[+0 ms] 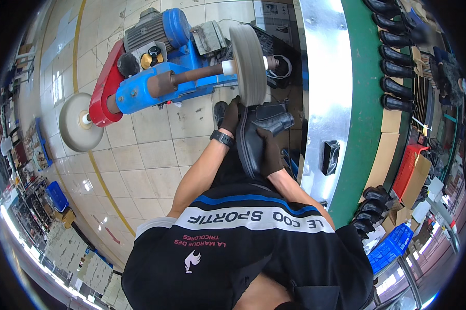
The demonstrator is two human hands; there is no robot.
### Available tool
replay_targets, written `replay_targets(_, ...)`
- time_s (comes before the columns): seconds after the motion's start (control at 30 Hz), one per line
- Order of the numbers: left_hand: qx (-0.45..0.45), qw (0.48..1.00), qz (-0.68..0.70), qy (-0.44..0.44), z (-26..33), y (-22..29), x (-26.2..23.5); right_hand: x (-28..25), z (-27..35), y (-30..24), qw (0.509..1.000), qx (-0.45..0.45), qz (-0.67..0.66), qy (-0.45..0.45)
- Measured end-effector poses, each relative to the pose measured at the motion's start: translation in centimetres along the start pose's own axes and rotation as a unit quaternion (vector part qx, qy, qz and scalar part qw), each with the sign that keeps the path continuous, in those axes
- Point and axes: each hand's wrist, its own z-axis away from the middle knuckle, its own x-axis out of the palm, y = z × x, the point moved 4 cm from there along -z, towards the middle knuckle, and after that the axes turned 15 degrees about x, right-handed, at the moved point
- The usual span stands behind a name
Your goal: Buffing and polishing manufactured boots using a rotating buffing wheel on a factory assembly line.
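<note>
Both my hands wear dark gloves and grip a black leather boot point(249, 142) under the polishing wheel point(247, 64). My left hand point(231, 118) holds the boot's left side, close to the wheel's lower edge. On the other side my right hand point(270, 152) wraps the boot's upper part. The boot lies tilted with its sole edge toward the left and its shaft toward the right. Its upper end meets or nearly meets the wheel's rim; the exact contact is hidden. The wheel looks smeared, as if spinning, on the shaft of a blue machine point(140, 90).
A red belt guard point(104, 85) and a second, paler wheel point(80, 123) stand at the machine's left end. To the right runs a metal ledge point(326, 93) with a small black box point(330, 157), beside a green conveyor point(362, 103). Several black boots point(396, 70) line its far side.
</note>
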Motion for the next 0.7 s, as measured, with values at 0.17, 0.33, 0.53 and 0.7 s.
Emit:
replay_targets(0.17, -0.065, 0.987, 0.123, 0.085, 4.9, 6.2, 3.3, 2.1, 1.7, -1.4, 0.998, 0.044, 0.044, 0.002)
replay_targets(0.33, 0.034, 0.966, 0.054, 0.249, 8.4, 6.0, 2.7, 1.2, 4.3, -3.6, 0.894, -0.120, 0.428, 0.049)
replay_targets(0.53, 0.289, 0.871, -0.395, 0.042, 12.1, 7.0, 3.9, 1.5, 10.4, -5.5, 0.683, -0.094, 0.706, 0.163)
replay_targets(0.7, 0.185, 0.910, -0.365, -0.069, 8.8, 3.5, 2.9, 0.5, 10.8, -5.8, 0.776, -0.101, 0.618, 0.068)
